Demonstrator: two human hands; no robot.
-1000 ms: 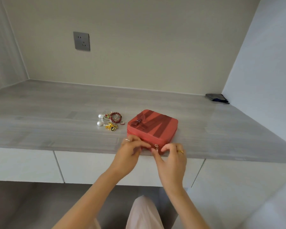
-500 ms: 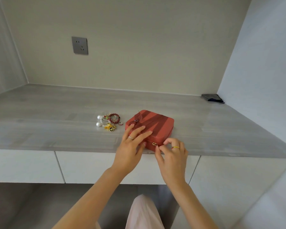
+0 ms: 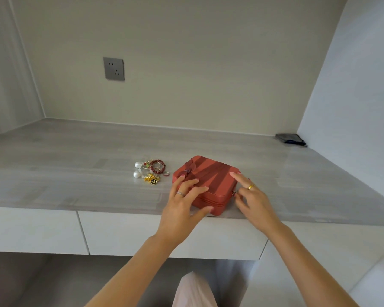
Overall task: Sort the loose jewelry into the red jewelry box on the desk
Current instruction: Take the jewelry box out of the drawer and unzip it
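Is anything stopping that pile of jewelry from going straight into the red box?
Yes: the red jewelry box is closed, lid down. The left hand lies flat on the lid, and the right hand pinches the zipper pull at its right side. The desk between the loose jewelry and the box looks bare.

I see a home nook: built-in table (image 3: 75,156) with drawers (image 3: 142,231), wall socket (image 3: 113,68), plain walls.

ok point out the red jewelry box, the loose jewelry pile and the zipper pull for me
red jewelry box (image 3: 215,173): head view, middle of the closed lid.
loose jewelry pile (image 3: 151,171): head view, centre of the cluster, left of the box.
zipper pull (image 3: 234,193): head view, small metal tab at the box's right side, by the right hand's fingertips.
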